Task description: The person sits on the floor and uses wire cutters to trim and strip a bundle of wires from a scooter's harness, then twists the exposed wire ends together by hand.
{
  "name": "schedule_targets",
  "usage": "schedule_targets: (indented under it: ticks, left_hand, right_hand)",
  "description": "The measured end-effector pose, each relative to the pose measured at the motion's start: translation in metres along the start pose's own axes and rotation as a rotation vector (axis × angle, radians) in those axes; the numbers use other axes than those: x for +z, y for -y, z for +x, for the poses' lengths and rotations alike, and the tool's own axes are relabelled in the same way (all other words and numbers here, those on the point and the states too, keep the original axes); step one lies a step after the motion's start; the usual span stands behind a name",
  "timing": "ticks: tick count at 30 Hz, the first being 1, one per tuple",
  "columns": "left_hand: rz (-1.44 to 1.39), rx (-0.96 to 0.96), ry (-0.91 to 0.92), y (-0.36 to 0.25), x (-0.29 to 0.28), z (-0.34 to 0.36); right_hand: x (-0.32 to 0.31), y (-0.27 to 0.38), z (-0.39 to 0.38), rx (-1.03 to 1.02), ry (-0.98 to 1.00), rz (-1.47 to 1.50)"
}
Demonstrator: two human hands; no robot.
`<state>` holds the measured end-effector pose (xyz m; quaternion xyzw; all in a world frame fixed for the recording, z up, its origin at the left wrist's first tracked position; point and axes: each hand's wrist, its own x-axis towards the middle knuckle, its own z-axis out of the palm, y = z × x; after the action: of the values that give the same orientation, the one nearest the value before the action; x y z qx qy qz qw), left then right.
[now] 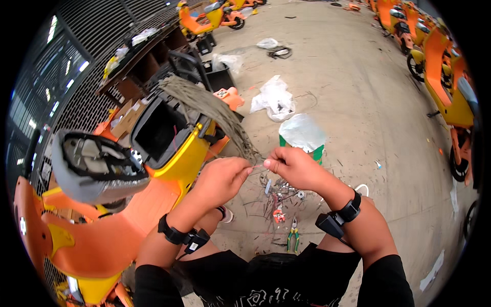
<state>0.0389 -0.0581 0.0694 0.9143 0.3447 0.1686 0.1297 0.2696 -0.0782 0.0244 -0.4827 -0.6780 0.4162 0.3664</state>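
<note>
Pinching a thin pale strand (258,166), both hands meet just in front of the person's chest, above a concrete floor (368,102)

- Left hand (222,176): grip closed, fingertips clamped on the strand's left end; a black wrist strap (179,237) sits below it on the forearm
- Right hand (294,166): grip closed, thumb and forefinger clamped on the strand's right end, almost touching the left grip; a black wrist strap (343,215) with a small box sits below it
- Strand: held between the two grips, very short span showing; whether it is wire or a plastic tie cannot be told. Judged light, thin and bendable, likely to slip from bare fingers; best taken close to each end, with fingertips and not the palm
- Below the grips, on the floor: a scatter of dark strips and small metal parts (279,197), and green-handled pliers (293,238)
- Left of the left grip: an orange and yellow scooter (169,169) with its seat (94,169) raised and the storage well open
- Beyond the right grip: a green stool (302,140) under a clear plastic bag, and a white plastic bag (274,97) farther off
- Far right: a row of orange scooters (445,66), well apart from both hands
</note>
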Motion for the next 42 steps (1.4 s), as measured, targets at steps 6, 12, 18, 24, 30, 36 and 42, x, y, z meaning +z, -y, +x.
schedule_targets:
  ticks: [6, 12, 18, 24, 30, 36, 42]
  left_hand:
    - [0.487, 0.633, -0.284, 0.011, 0.030, 0.003]
    - [0.246, 0.380, -0.236, 0.033, 0.028, 0.001]
    - [-1.107, -0.611, 0.117, 0.050, 0.036, -0.014]
    - [-1.437, -0.713, 0.398, 0.040, 0.044, -0.024]
    - [-1.618, -0.714, 0.508, 0.039, 0.047, -0.027]
    - [-1.706, -0.638, 0.593, 0.037, 0.052, -0.028]
    - [-0.662, -0.096, 0.164, 0.022, 0.047, -0.017]
  right_hand:
    - [-0.009, -0.016, -0.021, 0.675, 0.304, 0.680]
    - [-0.040, -0.049, -0.054, 0.768, 0.161, 0.670]
    - [-0.013, -0.038, -0.035, 0.190, -0.283, 0.067]
    - [-0.011, -0.023, -0.016, -0.417, -0.078, -0.358]
    - [-0.011, -0.016, -0.016, -0.542, -0.031, -0.476]
    - [-0.008, -0.017, -0.021, -0.582, -0.018, -0.456]
    - [0.001, -0.017, -0.034, 0.264, 0.144, 0.070]
